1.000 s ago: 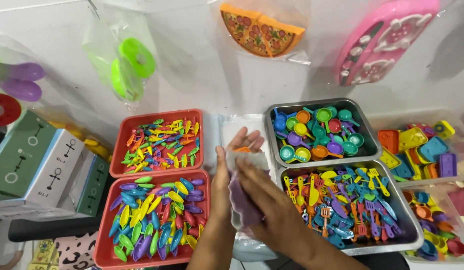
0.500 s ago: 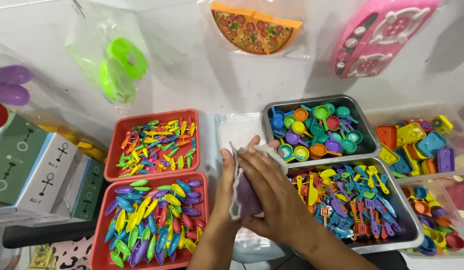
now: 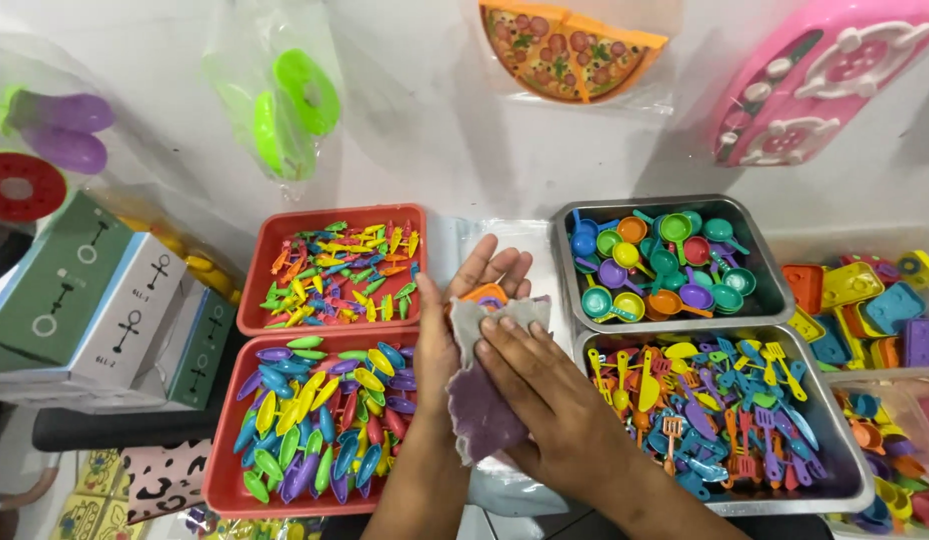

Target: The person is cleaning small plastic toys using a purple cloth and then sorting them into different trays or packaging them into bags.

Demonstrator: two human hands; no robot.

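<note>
Between the red trays and the steel trays, left hand lies palm up, fingers spread, with a purple-grey cloth draped over the palm. Right hand lies flat on top of the cloth, fingers together and extended, pressing it onto the left palm; no pinch visible. Small orange toy piece sits on the left fingers just past the cloth edge. Clear plastic bag under both hands. Left: upper red tray of small multicolour pieces, lower red tray of coloured leaf-shaped pieces. Right: upper steel tray of toy pans, lower steel tray of toy utensils. Bagged toy pizza on the wall above
</note>
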